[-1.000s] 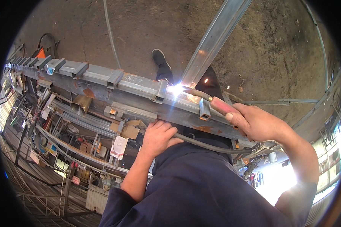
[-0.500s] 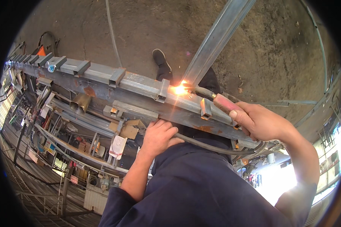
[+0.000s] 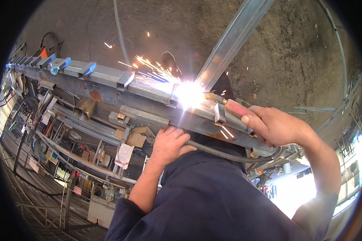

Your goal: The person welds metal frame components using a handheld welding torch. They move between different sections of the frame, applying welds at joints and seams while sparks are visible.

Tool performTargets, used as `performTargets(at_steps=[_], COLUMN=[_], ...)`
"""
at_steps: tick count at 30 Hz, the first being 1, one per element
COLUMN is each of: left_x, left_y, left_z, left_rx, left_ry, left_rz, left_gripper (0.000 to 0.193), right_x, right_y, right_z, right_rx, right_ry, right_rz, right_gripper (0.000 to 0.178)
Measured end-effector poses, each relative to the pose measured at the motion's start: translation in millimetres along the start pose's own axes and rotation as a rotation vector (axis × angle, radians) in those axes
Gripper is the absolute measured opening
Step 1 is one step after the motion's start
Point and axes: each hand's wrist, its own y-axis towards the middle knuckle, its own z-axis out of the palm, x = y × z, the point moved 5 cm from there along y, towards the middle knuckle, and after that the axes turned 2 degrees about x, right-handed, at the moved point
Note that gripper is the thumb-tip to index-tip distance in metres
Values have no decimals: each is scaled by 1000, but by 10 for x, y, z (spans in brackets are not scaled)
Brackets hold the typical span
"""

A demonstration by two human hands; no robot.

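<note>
My right hand (image 3: 278,126) is wrapped round the reddish handle of a welding torch (image 3: 238,109). The torch's curved neck points left into a white-hot glare (image 3: 190,94), which hides the tip and the joint. That glare sits on a long steel beam (image 3: 149,105), where a slanting square steel tube (image 3: 235,40) meets it. Sparks (image 3: 159,69) spray to the upper left. My left hand (image 3: 170,145) is closed at the beam's near edge, with the black torch cable (image 3: 225,156) running out from under its fingers; part of the grip is hidden.
Short square tube pieces stand along the beam, one (image 3: 219,114) just right of the glare and another (image 3: 125,80) to the left. Below left are a rusty tube end (image 3: 84,109), a cardboard box (image 3: 136,137) and racks of steel. A shoe (image 3: 169,61) shows beyond the beam.
The small orange glow has flared into a large white arc, and sparks now fly up left and down right. The torch has shifted very slightly; my left hand stays in place.
</note>
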Motion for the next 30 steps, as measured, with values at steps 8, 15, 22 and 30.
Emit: performTargets(at_steps=[8, 15, 22, 30], left_x=[3, 9, 18, 46], left_y=[0, 0, 2, -38], left_z=[3, 12, 14, 58], left_rx=[-10, -32, -33, 4], left_ry=[1, -24, -26, 15], left_rz=[0, 13, 21, 8], left_gripper=[39, 39, 40, 39], right_x=[-55, -143, -40, -18], right_y=[29, -24, -22, -49], right_z=[13, 32, 56, 197], right_rx=[-37, -66, -66, -117], right_ry=[20, 152, 35, 5], right_rz=[-55, -50, 1, 6], right_gripper=[71, 64, 70, 69])
